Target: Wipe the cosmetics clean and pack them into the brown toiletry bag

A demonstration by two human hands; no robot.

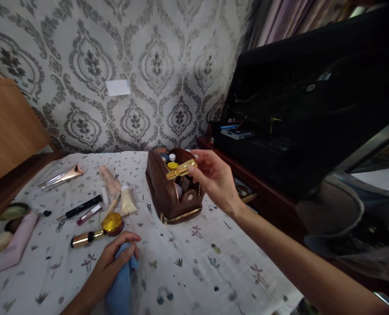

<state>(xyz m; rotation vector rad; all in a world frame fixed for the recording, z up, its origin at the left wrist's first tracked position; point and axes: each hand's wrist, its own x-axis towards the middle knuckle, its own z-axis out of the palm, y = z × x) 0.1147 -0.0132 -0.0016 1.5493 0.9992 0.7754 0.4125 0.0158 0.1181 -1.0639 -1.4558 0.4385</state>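
Note:
My right hand [214, 177] pinches a gold cosmetic tube [181, 169] between thumb and fingers, over the opening of a brown makeup bag [161, 183]. The bag stands unzipped, and several containers show inside, among them one with a yellow lid [172, 166] and one with a white cap [172, 157]. Lower down, my left hand [117, 258] is closed on a blue cloth [119, 284] at the front of the table. Just beyond that hand lie a round gold-lidded jar [113, 223] and a gold-and-black tube [85, 239].
Left of the bag lie a cream tube [127, 201], a beige tube [110, 179], a black mascara-like tube [83, 206] and a rose-gold item [61, 176]. A pink tube [19, 240] rests farther left. A large black screen-like panel [312, 118] stands at right, behind the patterned cloth [181, 271].

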